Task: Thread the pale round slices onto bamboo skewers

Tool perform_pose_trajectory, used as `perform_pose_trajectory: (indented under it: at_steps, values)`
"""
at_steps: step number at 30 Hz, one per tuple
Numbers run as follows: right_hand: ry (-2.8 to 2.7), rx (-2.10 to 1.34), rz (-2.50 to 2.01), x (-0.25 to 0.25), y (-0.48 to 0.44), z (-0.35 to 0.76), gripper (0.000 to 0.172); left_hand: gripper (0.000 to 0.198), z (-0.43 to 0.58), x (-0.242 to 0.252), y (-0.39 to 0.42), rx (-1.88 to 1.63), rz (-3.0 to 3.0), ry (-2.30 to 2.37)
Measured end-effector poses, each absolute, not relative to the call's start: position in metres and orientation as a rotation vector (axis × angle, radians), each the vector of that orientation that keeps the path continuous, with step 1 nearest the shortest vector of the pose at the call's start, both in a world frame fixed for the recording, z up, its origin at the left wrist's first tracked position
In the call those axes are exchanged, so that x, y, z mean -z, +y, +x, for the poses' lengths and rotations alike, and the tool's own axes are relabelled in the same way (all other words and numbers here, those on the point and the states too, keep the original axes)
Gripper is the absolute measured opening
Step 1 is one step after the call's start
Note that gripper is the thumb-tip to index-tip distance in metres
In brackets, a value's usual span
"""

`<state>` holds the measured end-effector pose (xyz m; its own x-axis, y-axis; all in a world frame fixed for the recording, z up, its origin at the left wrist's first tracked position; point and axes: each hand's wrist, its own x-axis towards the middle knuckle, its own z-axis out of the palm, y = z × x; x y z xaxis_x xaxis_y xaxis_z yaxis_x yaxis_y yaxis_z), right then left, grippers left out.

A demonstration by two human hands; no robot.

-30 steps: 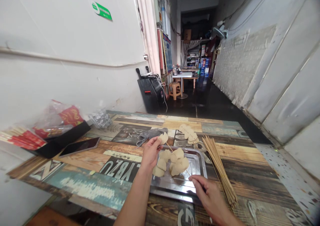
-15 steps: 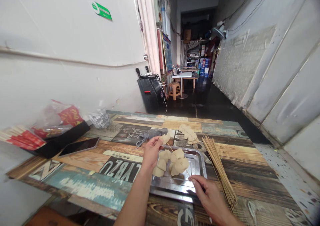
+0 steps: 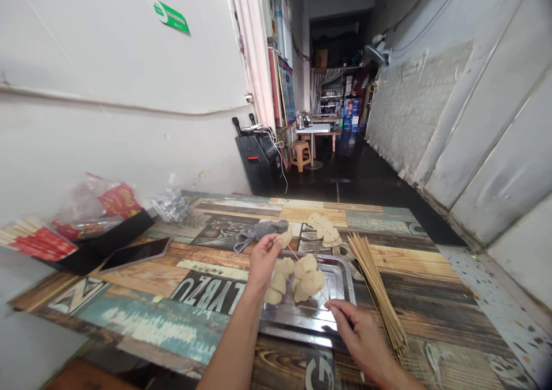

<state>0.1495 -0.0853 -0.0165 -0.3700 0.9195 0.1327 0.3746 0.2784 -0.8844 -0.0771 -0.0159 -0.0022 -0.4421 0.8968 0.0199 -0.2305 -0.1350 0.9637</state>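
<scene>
My left hand (image 3: 264,257) pinches a pale beige slice (image 3: 284,239) at the far tip of a thin bamboo skewer (image 3: 294,252). My right hand (image 3: 354,327) is closed, thumb against fingers, on the skewer's near end. Between the hands, several overlapping slices (image 3: 309,276) are threaded on the skewer, above a shiny metal tray (image 3: 340,275). Another group of beige slices (image 3: 278,280) lies in the tray, next to my left wrist. Whether the pinched slice is pierced, I cannot tell.
More beige slices (image 3: 323,230) lie on the table beyond the tray. A bundle of bamboo skewers (image 3: 379,292) rests to its right. Leftward are a grey cloth (image 3: 261,232), a phone (image 3: 135,255) and a black holder (image 3: 116,236) with red-wrapped chopsticks (image 3: 37,241).
The slice in my left hand has tilted and shows more edge-on. Both hands keep their grips and have barely moved. The view has shifted very slightly.
</scene>
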Motion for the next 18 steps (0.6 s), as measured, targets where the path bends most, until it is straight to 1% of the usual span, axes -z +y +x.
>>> perform_pose_trajectory:
  at_steps: [11, 18]
  values:
    - [-1.888, -1.018, -1.185, 0.0201, -0.084, 0.1499, 0.038, 0.036, -0.0688, -0.0013, -0.0181, -1.682, 0.915, 1.25]
    - [-1.871, -1.021, -1.157, 0.017, -0.0834, 0.1492, 0.038, 0.044, -0.0719, -0.0012, -0.0181, -1.688, 0.703, 1.232]
